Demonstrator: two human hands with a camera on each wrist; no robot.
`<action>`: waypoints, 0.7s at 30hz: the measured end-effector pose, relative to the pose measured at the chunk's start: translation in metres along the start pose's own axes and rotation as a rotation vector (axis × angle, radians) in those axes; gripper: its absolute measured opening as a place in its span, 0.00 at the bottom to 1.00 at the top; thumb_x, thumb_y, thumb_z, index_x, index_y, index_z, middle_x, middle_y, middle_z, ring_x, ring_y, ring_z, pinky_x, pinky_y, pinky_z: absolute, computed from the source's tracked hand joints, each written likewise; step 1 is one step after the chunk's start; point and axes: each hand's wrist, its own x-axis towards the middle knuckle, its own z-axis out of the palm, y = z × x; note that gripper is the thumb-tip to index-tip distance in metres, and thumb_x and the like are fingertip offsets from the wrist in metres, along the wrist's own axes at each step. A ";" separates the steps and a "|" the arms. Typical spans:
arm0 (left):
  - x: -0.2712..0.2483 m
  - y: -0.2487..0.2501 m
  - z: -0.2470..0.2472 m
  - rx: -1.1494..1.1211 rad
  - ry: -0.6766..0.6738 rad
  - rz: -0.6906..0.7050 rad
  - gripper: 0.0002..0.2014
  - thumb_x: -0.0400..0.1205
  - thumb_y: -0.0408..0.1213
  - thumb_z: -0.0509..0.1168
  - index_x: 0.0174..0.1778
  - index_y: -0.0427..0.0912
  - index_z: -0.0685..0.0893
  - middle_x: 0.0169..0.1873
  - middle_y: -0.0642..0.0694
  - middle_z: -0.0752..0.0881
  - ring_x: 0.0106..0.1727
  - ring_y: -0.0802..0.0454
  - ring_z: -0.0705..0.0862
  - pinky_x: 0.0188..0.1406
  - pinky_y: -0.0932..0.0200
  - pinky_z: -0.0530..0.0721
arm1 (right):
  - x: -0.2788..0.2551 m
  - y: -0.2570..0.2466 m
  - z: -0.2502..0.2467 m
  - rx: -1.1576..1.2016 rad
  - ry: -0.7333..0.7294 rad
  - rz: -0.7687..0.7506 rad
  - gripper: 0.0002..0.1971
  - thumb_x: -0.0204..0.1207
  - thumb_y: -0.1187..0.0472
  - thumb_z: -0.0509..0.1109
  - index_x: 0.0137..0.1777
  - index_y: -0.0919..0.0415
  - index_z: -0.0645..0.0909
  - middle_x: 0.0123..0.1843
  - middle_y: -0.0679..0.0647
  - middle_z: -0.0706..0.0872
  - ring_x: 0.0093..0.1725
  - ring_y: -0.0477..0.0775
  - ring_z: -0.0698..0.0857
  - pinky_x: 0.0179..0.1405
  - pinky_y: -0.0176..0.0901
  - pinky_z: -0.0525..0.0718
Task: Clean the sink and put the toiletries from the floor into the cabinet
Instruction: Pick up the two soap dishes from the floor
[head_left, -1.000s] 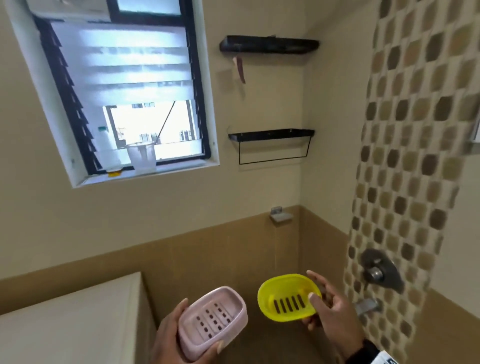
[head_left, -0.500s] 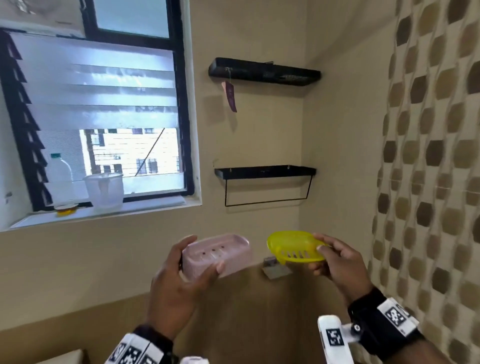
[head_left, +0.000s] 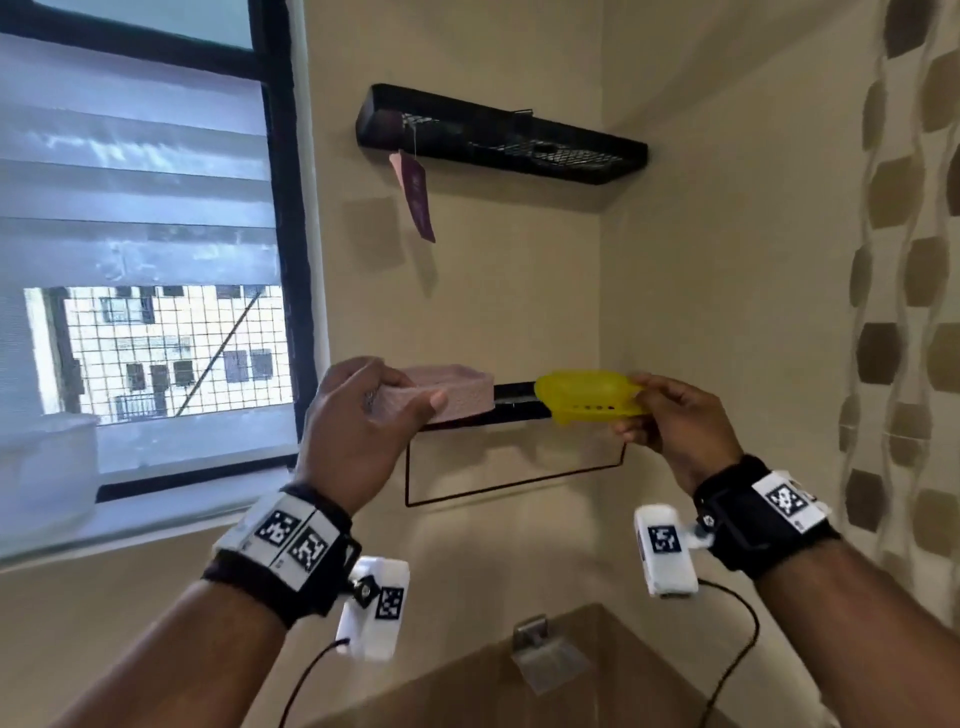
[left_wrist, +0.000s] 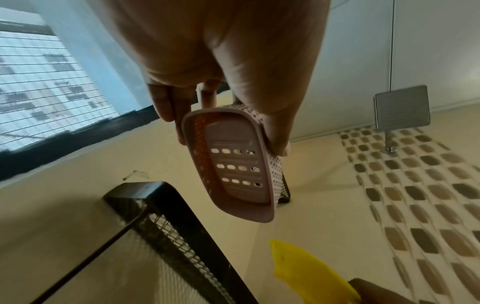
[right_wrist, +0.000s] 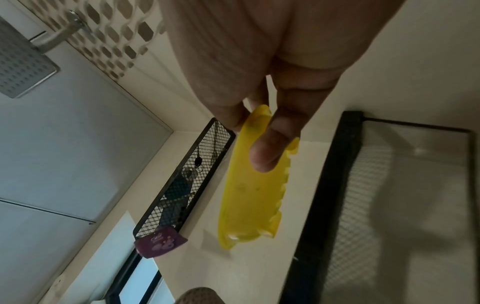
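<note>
Head view: a beige wall corner holds a black-framed window (head_left: 145, 249) at left, an upper black mesh shelf (head_left: 501, 136), and a lower black wire shelf (head_left: 519, 402) with bare wall between. The left hand (head_left: 358, 431) grips a pink perforated plastic soap dish (head_left: 447, 392) at the shelf's left edge; the right hand (head_left: 675, 421) pinches a yellow oval plastic soap dish (head_left: 587, 397) at its right.

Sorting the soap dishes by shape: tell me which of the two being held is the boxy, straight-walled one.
The pink soap dish, gripped by the left hand. It is rectangular with upright sides; the yellow soap dish in the right hand is a shallow oval.
</note>
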 end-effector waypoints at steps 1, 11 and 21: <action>0.011 -0.002 0.006 0.008 0.003 0.012 0.16 0.72 0.60 0.75 0.45 0.53 0.87 0.57 0.54 0.83 0.59 0.63 0.79 0.53 0.81 0.70 | 0.014 -0.002 0.005 0.012 -0.013 -0.014 0.13 0.83 0.71 0.63 0.65 0.70 0.82 0.36 0.66 0.88 0.24 0.55 0.87 0.25 0.39 0.88; 0.079 -0.034 0.073 0.117 -0.010 -0.010 0.15 0.73 0.59 0.75 0.48 0.54 0.86 0.54 0.58 0.84 0.51 0.64 0.82 0.50 0.68 0.75 | 0.145 0.028 0.045 -0.020 -0.185 -0.065 0.18 0.81 0.70 0.68 0.70 0.69 0.79 0.30 0.63 0.90 0.33 0.64 0.88 0.41 0.52 0.90; 0.071 -0.058 0.089 0.286 -0.270 -0.086 0.17 0.76 0.64 0.68 0.37 0.54 0.86 0.41 0.59 0.91 0.42 0.62 0.85 0.43 0.57 0.82 | 0.189 0.046 0.044 -0.216 -0.380 0.013 0.12 0.80 0.70 0.69 0.62 0.76 0.83 0.38 0.76 0.88 0.28 0.62 0.84 0.23 0.42 0.84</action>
